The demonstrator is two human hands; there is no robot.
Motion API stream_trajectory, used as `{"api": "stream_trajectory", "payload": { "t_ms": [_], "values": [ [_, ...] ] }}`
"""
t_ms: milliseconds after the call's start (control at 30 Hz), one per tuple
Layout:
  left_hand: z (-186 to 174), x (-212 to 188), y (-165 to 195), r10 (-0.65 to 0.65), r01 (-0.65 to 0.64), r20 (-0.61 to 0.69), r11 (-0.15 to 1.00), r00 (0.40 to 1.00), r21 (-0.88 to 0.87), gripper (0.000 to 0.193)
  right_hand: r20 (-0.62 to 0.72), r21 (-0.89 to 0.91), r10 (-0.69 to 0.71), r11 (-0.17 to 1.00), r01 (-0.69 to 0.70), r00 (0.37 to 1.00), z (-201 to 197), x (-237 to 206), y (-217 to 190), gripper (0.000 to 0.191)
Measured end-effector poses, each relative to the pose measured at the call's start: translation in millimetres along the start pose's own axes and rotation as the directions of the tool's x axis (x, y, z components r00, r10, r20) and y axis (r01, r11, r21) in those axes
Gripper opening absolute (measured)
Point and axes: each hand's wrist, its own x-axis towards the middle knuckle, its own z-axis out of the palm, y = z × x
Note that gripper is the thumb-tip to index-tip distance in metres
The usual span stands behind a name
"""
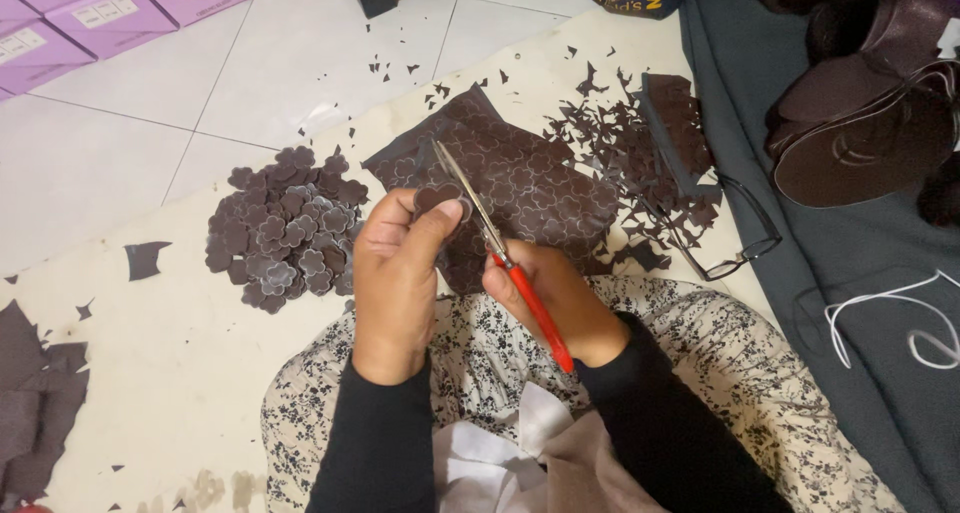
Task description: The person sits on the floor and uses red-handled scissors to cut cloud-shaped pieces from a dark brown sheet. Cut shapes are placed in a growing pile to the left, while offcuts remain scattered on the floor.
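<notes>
Far left, dark scraps (35, 403) lie at the edge of the cream mat (180, 373), with bare mat beside them. Next, a pile of cut flower shapes (285, 228) sits just left of the hands. The left hand (395, 273) pinches a small flower piece (438, 195) in a closed grip. The right hand (550, 298) is closed around red-handled scissors (495, 243), blades at the piece. Behind lies a marked dark sheet (520, 178); offcuts (630, 143) and eyeglasses (745, 243) crowd the right, against grey cloth (860, 303).
</notes>
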Motion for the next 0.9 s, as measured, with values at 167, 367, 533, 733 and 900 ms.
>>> {"api": "stream_trajectory", "payload": {
  "t_ms": [167, 367, 533, 733, 900],
  "values": [
    [-8, 2, 5, 0.001, -0.002, 0.041, 0.999, 0.999, 0.036, 0.003, 0.043, -0.072, 0.051, 0.996, -0.048, 0.998, -6, 2, 4, 0.042],
    [-20, 7, 4, -0.020, 0.015, 0.065, 0.998, 0.998, 0.066, 0.002, 0.065, -0.133, 0.105, 0.986, -0.095, 0.992, -9, 1, 14, 0.048],
    [-34, 21, -21, -0.100, 0.092, 0.051, 0.986, 0.994, 0.137, 0.007, 0.007, 0.019, 0.204, 0.979, -0.204, 0.979, -19, 2, 25, 0.040],
    [-68, 34, -82, -0.203, 0.208, -0.043, 0.946, 0.978, 0.249, 0.018, -0.124, 0.122, 0.422, 0.905, -0.409, 0.898, -47, -17, 52, 0.042],
    [-105, 44, -108, -0.207, 0.240, -0.140, 0.927, 0.968, 0.289, 0.019, -0.109, 0.273, 0.519, 0.836, -0.477, 0.848, -58, -26, 99, 0.045]
  ]
}}
